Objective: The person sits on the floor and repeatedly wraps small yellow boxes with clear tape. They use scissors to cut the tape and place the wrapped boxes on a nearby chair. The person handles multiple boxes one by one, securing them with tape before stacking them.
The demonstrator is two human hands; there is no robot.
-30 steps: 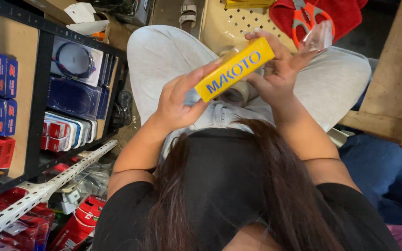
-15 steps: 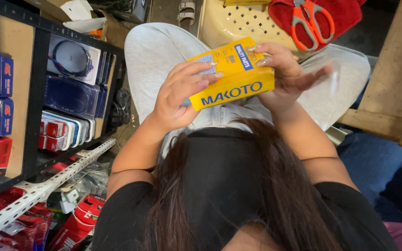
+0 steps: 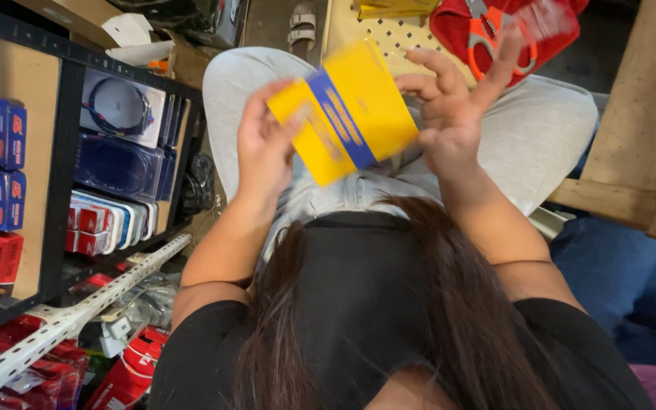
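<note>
1. The person sits with knees apart and holds a yellow box (image 3: 351, 114) with a blue band up in front of the chest, above the lap in grey trousers (image 3: 525, 144).
2. The left hand (image 3: 263, 148) grasps the box by its left edge, thumb across the near face and fingers behind it.
3. The right hand (image 3: 449, 114) touches the box's right edge with its palm side, but its fingers are spread and lifted, not closed around anything; the box is motion-blurred, so how firmly that side is supported is hard to tell.
4. As far as the view shows, the box is closed and whole, with no flap raised and nothing taken out; any work on it looks barely begun.
5. Orange-handled scissors (image 3: 487, 26) lie on a red cloth (image 3: 548, 38) past the right hand, untouched and well apart from the box.
6. On the left a dark shelf frame (image 3: 66, 159) stacked with boxed goods stands near the left elbow, and a wooden board (image 3: 639, 121) closes in on the right.
7. Open room lies mostly above the lap and forward toward the perforated yellow surface (image 3: 358, 30).
</note>
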